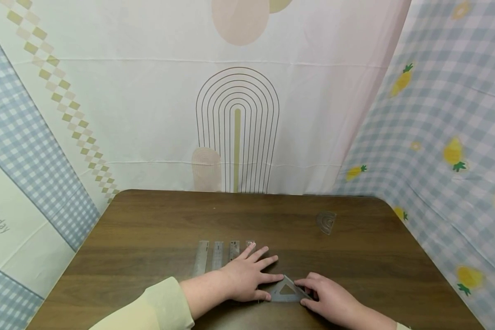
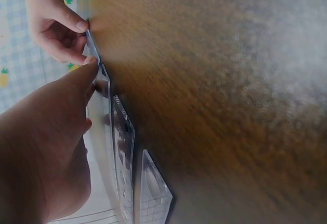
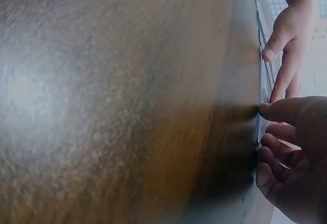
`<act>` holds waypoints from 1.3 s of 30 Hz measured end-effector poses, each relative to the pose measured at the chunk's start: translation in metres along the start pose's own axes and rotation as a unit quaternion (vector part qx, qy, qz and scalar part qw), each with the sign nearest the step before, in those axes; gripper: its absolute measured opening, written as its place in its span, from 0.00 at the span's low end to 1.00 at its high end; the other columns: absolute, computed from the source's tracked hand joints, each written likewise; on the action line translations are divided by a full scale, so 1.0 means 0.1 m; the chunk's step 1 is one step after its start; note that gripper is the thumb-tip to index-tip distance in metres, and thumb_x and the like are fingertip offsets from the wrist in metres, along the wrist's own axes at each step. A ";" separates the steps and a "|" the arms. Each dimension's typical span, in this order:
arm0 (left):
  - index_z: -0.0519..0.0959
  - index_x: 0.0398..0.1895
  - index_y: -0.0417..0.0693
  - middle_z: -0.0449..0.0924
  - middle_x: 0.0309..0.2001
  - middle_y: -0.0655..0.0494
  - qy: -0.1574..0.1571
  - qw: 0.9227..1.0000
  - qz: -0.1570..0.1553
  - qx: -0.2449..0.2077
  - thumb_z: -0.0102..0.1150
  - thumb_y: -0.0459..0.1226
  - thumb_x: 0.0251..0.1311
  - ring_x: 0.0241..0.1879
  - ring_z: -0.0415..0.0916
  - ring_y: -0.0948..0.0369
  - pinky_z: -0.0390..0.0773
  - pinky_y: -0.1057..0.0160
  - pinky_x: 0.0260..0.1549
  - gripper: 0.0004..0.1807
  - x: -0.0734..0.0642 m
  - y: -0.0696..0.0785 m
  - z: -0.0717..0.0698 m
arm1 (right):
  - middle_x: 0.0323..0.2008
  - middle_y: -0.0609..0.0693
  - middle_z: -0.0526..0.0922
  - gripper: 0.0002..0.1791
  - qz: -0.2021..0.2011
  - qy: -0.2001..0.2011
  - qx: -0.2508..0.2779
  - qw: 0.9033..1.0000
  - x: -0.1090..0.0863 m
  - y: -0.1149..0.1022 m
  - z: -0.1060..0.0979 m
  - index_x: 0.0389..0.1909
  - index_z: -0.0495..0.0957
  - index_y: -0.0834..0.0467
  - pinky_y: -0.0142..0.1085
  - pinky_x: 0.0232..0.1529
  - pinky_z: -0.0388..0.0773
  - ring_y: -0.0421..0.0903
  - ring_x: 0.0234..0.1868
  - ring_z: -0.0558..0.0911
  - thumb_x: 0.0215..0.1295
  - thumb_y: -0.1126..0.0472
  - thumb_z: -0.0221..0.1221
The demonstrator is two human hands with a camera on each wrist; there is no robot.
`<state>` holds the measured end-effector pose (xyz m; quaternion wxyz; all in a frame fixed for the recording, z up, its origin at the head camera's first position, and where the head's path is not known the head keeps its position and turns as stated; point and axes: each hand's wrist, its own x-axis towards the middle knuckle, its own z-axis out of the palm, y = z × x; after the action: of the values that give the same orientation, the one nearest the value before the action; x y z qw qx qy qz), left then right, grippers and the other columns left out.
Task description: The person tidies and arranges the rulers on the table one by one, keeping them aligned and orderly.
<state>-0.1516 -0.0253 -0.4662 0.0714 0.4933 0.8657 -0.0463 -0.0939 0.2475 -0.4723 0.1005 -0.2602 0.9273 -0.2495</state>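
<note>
A clear triangular set square (image 1: 286,298) lies flat near the table's front edge, between both hands. My right hand (image 1: 334,298) pinches its right corner between thumb and fingers; in the right wrist view that hand (image 3: 301,150) has its thumb and fingertips at the thin plastic edge. My left hand (image 1: 247,277) is spread with straight fingers, its thumb and a fingertip touching the set square's left side. Several clear rulers stand in a row beside and partly under it, among them a wide ruler (image 1: 202,256) and a narrower ruler (image 1: 217,254). My left forearm hides their lower parts.
A small clear protractor (image 1: 327,222) lies toward the back right of the brown wooden table (image 1: 169,215). A patterned white cloth (image 1: 148,123) hangs behind the table, and a blue checked cloth (image 1: 433,183) hangs along the right side.
</note>
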 end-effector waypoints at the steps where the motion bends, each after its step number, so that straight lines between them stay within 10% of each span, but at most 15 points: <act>1: 0.53 0.75 0.82 0.44 0.79 0.62 0.000 1.000 0.000 0.000 0.37 0.67 0.67 0.78 0.36 0.51 0.40 0.43 0.73 0.33 0.00 0.00 0.00 | 0.33 0.33 0.71 0.21 0.000 0.001 -0.001 1.000 0.00 0.00 0.00 0.55 0.81 0.55 0.30 0.30 0.70 0.30 0.31 0.70 0.63 0.52 0.67; 39: 0.54 0.76 0.81 0.47 0.79 0.62 0.015 1.000 -0.007 -0.006 0.35 0.68 0.67 0.78 0.39 0.51 0.41 0.44 0.73 0.33 -0.01 0.00 0.04 | 0.31 0.34 0.69 0.20 -0.004 0.004 -0.005 1.000 0.00 0.03 0.01 0.54 0.81 0.56 0.29 0.28 0.69 0.31 0.28 0.68 0.63 0.54 0.67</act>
<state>-0.1505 -0.0270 -0.4699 0.0612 0.4873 0.8704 -0.0346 -0.0952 0.2489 -0.4742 0.0944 -0.2637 0.9277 -0.2468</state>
